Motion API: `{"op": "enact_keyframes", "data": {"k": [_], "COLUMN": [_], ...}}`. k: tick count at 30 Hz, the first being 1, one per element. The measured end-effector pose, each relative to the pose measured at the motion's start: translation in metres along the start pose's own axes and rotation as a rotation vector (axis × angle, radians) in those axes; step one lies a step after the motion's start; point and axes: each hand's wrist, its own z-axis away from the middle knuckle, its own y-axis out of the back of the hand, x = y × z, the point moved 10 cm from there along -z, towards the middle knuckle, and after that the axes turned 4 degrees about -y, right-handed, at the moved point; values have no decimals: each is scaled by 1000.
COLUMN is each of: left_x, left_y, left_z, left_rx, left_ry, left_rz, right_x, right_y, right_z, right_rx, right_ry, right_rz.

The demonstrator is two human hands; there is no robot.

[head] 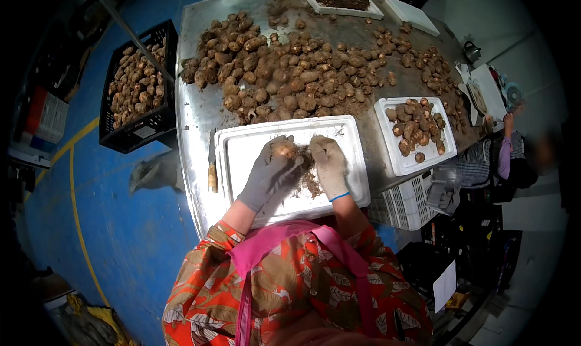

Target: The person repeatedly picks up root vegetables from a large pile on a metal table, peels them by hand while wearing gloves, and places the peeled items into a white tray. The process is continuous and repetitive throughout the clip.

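Note:
My left hand (pixel 264 179), in a grey glove, holds a brown taro corm (pixel 284 150) with a pale patch facing up. Close on its right is my right hand (pixel 330 165), in a cream glove with a blue cuff edge; its fingers are curled, and I cannot tell whether they grip anything. Dark fibrous roots show between the two hands. Both hands are over a white foam tray (pixel 237 147), where loose root scraps (pixel 312 186) lie under and beside the right hand. A knife with a wooden handle (pixel 212 178) lies along the tray's left side.
Beyond the tray, a large heap of taro corms (pixel 308 76) covers the metal table (pixel 195 114). A second foam tray (pixel 399 162) of corms stands right, above a white plastic crate (pixel 404 205). A black crate (pixel 131 137) of corms stands left. Another person (pixel 504 157) is at far right.

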Motion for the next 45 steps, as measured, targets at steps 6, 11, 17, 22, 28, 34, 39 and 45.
{"op": "enact_keyframes", "data": {"k": [6, 11, 17, 22, 28, 34, 39, 45], "left_x": [-2, -11, -11, -31, -36, -34, -13, -9], "left_y": [-8, 3, -8, 4, 0, 2, -9, -3], "left_z": [2, -1, 2, 1, 5, 0, 2, 3], "left_rx": [2, 5, -49, -114, -11, -85, -45, -49], "left_ry": [69, 17, 26, 111, 178, 158, 89, 81], "left_rz": [107, 60, 190, 436, 420, 412, 90, -80], "right_x": [-38, -19, 47, -56, -46, 32, -5, -27], "right_y": [-8, -16, 3, -6, -5, 6, -16, -2], "right_z": [15, 9, -6, 19, 14, -11, -7, -11], "right_rx": [12, 86, -3, -12, 127, -4, -153, 40], "right_ry": [66, 208, -52, 254, 359, -50, -16, 206], "right_rz": [-340, -147, -145, -370, -17, 77, -658, -57]}}
